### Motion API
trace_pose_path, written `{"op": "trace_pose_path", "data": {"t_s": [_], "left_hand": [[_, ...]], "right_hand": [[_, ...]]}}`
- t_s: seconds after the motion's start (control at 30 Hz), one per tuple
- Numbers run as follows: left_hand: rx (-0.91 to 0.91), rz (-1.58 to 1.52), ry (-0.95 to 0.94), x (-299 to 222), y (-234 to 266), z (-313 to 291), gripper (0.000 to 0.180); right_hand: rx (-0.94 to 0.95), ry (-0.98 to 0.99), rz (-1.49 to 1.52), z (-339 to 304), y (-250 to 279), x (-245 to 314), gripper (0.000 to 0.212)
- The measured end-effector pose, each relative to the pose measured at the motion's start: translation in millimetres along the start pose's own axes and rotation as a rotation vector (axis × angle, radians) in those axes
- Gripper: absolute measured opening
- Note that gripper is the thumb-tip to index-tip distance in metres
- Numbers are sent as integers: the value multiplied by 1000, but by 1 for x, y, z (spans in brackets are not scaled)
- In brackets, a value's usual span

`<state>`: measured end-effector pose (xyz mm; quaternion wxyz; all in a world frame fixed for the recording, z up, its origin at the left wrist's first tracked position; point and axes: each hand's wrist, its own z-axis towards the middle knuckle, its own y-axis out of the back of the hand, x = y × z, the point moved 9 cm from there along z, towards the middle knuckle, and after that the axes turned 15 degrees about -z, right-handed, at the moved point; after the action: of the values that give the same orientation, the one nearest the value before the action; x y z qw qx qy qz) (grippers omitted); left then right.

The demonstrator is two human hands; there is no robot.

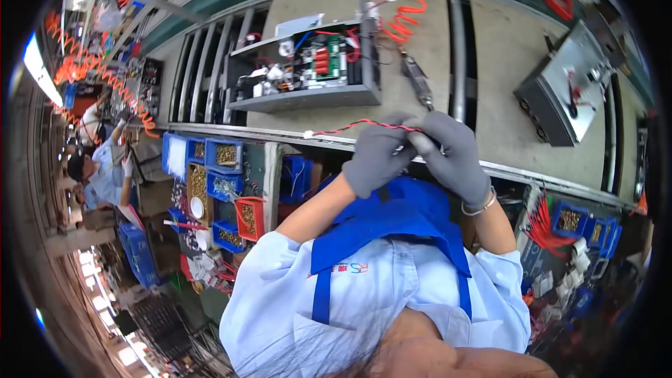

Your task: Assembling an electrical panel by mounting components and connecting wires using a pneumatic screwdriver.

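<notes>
Close to the table's front edge, my two hands in grey gloves meet at a twisted red-and-black cable (346, 125). A white connector (309, 134) tips its left end, which sticks out past my left hand (380, 157). That hand is closed, its fingertips pinching the cable. My right hand (453, 157) also pinches the cable at its right end; the fingers hide that end. Just beyond them lies a dark pneumatic screwdriver (417, 80) on a coiled orange hose (414, 0). A grey open metal case (304, 101) with a green circuit board (329, 63) stands behind to the left.
A second metal case (560, 98) sits tilted on the right. Steel rollers (458, 63) cross the worktop. Blue bins (225, 155) of small brass parts and a red bin (250, 218) stand at lower left. Red wires (544, 227) hang at right. Co-workers (108, 168) are at far left.
</notes>
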<state>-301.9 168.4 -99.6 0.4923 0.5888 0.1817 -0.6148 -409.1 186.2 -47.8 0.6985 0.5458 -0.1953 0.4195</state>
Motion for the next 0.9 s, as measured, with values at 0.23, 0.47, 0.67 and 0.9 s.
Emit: {"op": "trace_pose_path", "data": {"t_s": [0.23,0.47,0.67,0.9], "left_hand": [[-608,-320,325,112,195,-60,25],[-457,-322,451,177,251,-58,24],[-424,-349,412,188,242,-76,21],[-660,-437,265,203,265,-76,23]], "right_hand": [[5,-267,206,60,-121,-23,23],[81,-324,180,134,-233,-33,23],[476,-58,-458,226,-331,-16,22],[852,-209,-82,237,-363,-37,20]]}}
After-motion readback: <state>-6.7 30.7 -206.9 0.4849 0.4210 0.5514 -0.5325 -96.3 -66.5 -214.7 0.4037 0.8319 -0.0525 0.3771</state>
